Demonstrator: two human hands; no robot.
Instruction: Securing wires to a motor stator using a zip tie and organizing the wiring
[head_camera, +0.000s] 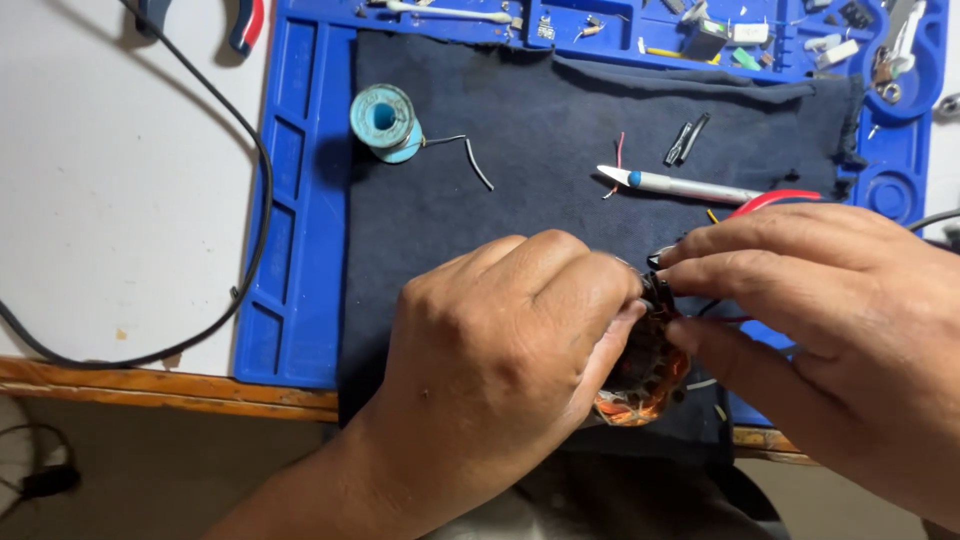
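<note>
Left hand (500, 350) grip closed round copper-wound motor stator (645, 385), low on dark cloth (520, 190). Right hand (830, 320) pinches thin wires (715, 312) at stator's top. Wiring unfinished; solder spool (385, 122), craft knife (680, 185) lie beyond stator.

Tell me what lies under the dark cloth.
Under the dark cloth lies a blue work mat, showing along its left, top and right edges. The mat's middle is covered, so anything there is hidden.

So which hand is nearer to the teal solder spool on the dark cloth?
Left. The left hand lies below and right of the solder spool, across bare cloth. The right hand sits farther right, pinching at the copper-wound motor stator.
</note>
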